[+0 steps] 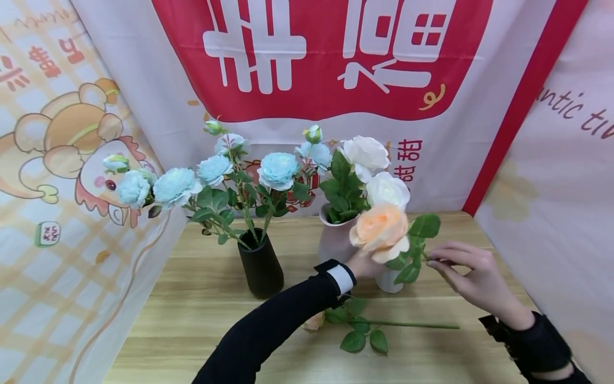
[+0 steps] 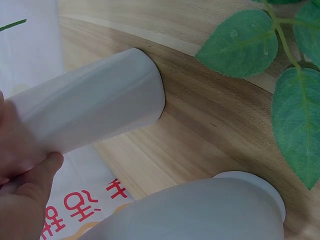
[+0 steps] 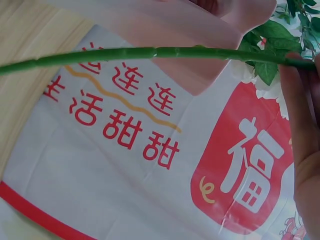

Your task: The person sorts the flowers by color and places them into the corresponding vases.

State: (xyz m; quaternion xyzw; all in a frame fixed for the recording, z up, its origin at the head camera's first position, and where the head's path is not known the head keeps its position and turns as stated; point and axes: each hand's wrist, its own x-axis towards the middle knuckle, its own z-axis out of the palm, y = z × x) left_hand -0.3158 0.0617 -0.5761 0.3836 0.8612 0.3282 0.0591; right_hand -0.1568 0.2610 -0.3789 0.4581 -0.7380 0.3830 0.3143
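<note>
My left hand grips a pale, straight-sided vase that stands on the table; in the head view a peach rose overlaps most of it. The right hand pinches this rose by its stem, just beside the leaves. In the right wrist view the long green stem runs from the fingers across in front of a pale pinkish vase. Behind the left hand stands a rounded pale vase with white roses. The wrist band and sleeve partly cover a second peach rose lying on the table.
A black vase with several pale blue roses stands left on the wooden table. The lying rose's stem points right along the front. Printed cloth hangs behind and at both sides, with a red panel at the back.
</note>
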